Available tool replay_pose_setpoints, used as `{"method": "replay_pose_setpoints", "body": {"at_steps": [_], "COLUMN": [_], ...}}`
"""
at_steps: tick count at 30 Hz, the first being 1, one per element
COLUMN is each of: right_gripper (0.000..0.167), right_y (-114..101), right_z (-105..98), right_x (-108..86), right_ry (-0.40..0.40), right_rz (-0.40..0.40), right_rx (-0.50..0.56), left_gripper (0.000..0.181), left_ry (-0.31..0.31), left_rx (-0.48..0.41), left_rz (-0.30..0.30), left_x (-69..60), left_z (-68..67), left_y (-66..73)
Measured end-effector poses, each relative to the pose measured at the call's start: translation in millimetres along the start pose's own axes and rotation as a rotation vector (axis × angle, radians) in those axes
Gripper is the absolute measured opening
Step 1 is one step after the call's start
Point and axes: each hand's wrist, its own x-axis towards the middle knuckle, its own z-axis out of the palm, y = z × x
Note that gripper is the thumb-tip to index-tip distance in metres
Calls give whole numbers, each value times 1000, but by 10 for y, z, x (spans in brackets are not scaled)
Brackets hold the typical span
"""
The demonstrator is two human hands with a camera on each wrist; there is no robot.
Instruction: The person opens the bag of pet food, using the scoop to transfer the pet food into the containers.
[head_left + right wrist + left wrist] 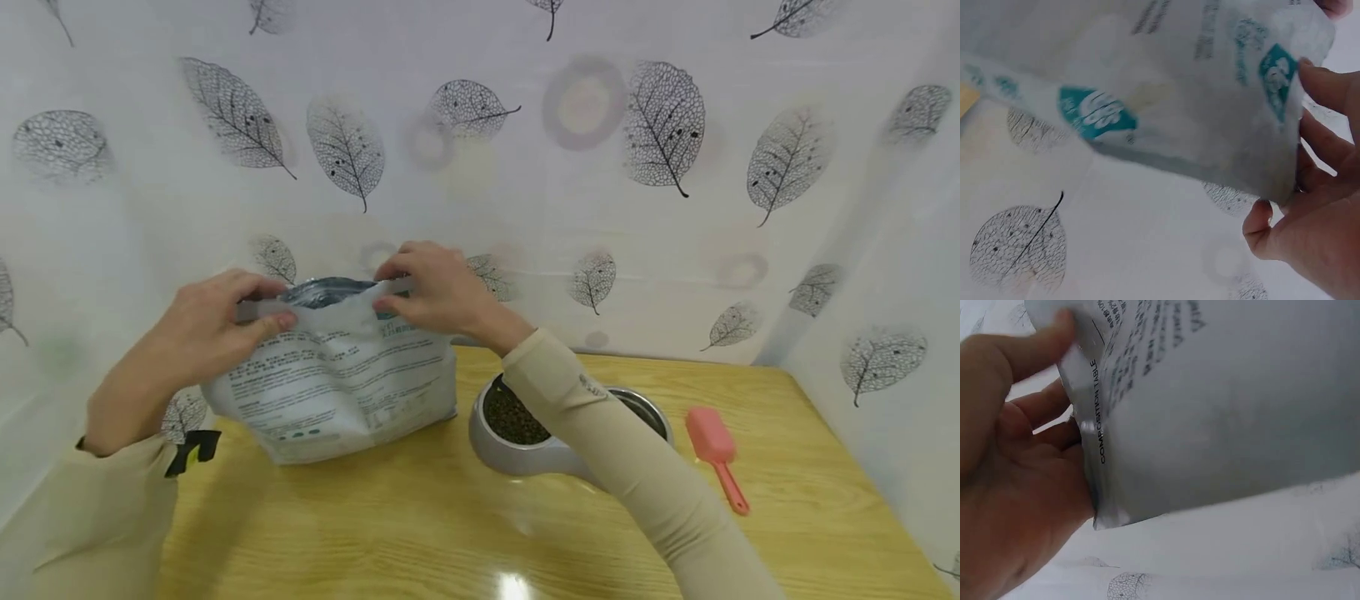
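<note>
A white printed bag (345,383) with a silvery lining stands upright on the table, its top partly open. My left hand (206,321) pinches the upper left corner, thumb on the near side and fingers behind. At the upper right corner my right hand (442,292) grips the rim in the same way. Close up, the left wrist view has the left hand (1022,456) at the bag's edge (1210,425) with "COMPOSITION TABLE" printed on it. The right wrist view has the right hand (1322,169) at the side bearing green logos (1097,112).
Right of the bag stands a grey double pet bowl (502,454), partly behind the right sleeve; its left basin holds brown pellets (517,417). A pink scoop (712,442) lies further right on the wooden table (420,525). A leaf-patterned curtain (525,192) hangs behind.
</note>
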Motion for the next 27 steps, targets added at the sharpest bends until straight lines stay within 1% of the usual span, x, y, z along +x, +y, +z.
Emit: {"method": "replay_pose_setpoints", "body": {"at_steps": [1,2,5,7,10,13,15,17,19,22,24,25,27], "right_gripper": [30,30,23,19,15,12,11,12,13,18,24,25,26], "right_y": [-31,-53,-85,-85,-67,-42,-28,-28,-39,-79,-110,-125,-149], "right_z": [-15,-22,-19,-8,14,40,56,66,69,60,55,55,59], "right_x": [12,26,63,74,78,65,55,47,47,65,87,97,113], "right_ry": [-20,-35,-51,-40,-7,18,29,33,29,-9,-46,-63,-80], "right_rz": [3,8,17,15,-8,-36,-58,-71,-77,-58,-47,-43,-42], "right_rx": [-18,-25,-31,-26,-22,-7,-11,-14,-30,-52,-68,-74,-77], "left_gripper": [44,46,37,27,17,11,10,10,11,30,43,47,41], "left_ry": [-21,-27,13,50,106,158,181,184,157,72,33,30,49], "left_rx": [-15,-23,-24,-16,14,57,77,81,72,38,27,22,26], "left_rz": [-28,-48,-61,-44,15,106,161,185,171,88,38,26,19], "left_x": [5,11,18,9,-11,-18,-18,-22,-31,-39,-36,-30,-18], "left_z": [-6,-3,31,47,58,78,93,99,84,48,35,39,64], "left_y": [10,19,35,37,27,8,2,1,19,70,112,128,156]}}
